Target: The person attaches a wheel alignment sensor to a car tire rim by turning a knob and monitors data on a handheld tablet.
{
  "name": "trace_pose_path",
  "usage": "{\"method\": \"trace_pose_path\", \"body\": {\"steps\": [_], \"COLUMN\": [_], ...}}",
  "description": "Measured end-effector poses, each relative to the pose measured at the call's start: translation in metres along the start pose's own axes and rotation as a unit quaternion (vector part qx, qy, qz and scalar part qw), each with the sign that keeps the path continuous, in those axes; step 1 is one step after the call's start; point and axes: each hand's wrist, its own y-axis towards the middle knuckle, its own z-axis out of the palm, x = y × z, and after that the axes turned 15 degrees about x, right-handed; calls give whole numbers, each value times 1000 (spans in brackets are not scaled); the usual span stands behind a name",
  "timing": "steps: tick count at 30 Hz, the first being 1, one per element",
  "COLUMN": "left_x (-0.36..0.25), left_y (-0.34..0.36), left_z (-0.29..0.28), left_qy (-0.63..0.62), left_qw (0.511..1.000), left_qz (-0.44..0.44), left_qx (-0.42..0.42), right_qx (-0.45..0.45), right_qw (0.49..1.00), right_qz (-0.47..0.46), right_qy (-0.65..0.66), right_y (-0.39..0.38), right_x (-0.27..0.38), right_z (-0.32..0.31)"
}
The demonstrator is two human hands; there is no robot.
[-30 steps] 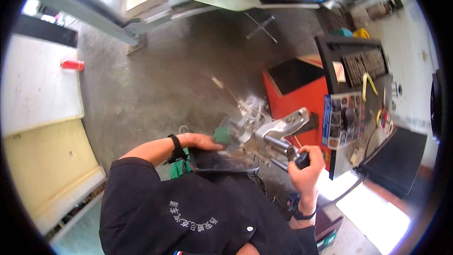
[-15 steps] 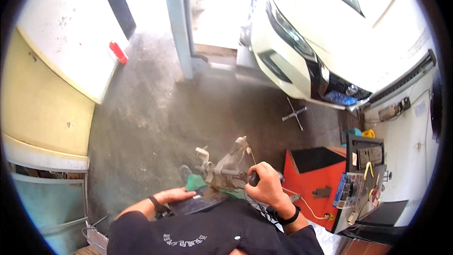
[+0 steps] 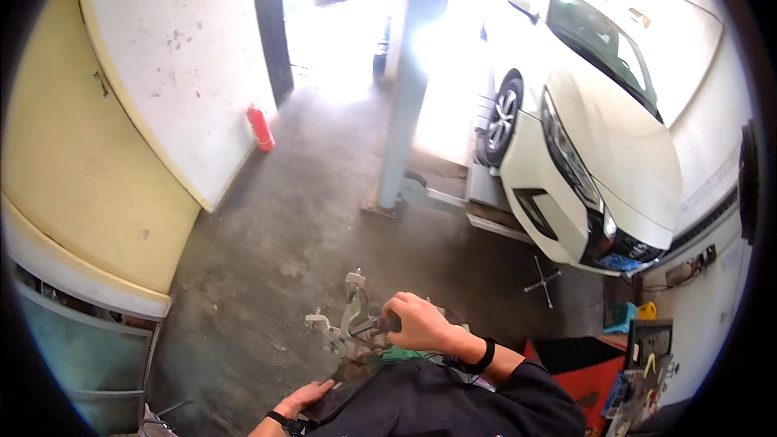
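Observation:
My right hand (image 3: pixel 421 322) is closed round a black handle (image 3: pixel 394 321) at the end of a short metal rod. The rod belongs to a pale metal machine (image 3: pixel 354 307) with curved arms, standing just in front of my body. My left hand (image 3: pixel 307 396) lies at the edge of a dark, flat part (image 3: pixel 344 380) below the machine, its visible fingers stretched out. Part of a green surface (image 3: pixel 399 352) shows under my right wrist. My dark clothing hides the near side of the machine.
A white car (image 3: pixel 607 154) stands at the far right beside a pale lift post (image 3: pixel 405 105). A cross-shaped wheel wrench (image 3: pixel 543 282) lies on the floor. Right of me is a red cabinet (image 3: pixel 579 380); a red fire extinguisher (image 3: pixel 260 127) stands by the left wall.
The view has tilted up and turned left, showing more of the car and doorway. My right hand stays on the handle, now reaching across leftward. My left hand remains at the dark part's edge.

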Motion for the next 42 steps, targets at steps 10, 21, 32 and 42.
{"method": "trace_pose_path", "body": {"steps": [10,21,32,42], "left_x": [-142,-299,-629,-847], "left_y": [-23,17,-79,-25], "left_z": [-161,-352,-569,-706], "left_qy": [-127,-44,96,256], "left_qw": [990,976,994,954], "left_qz": [15,183,-42,-148], "left_qx": [-57,-110,-6,56], "right_qx": [51,67,-86,-135], "right_qw": [997,997,990,960], "right_qz": [-45,-38,103,229], "right_qy": [26,-26,35,87], "right_y": [264,496,651,757], "right_x": [-39,-69,-145,-258], "right_z": [-80,-232,-331,-422]}}
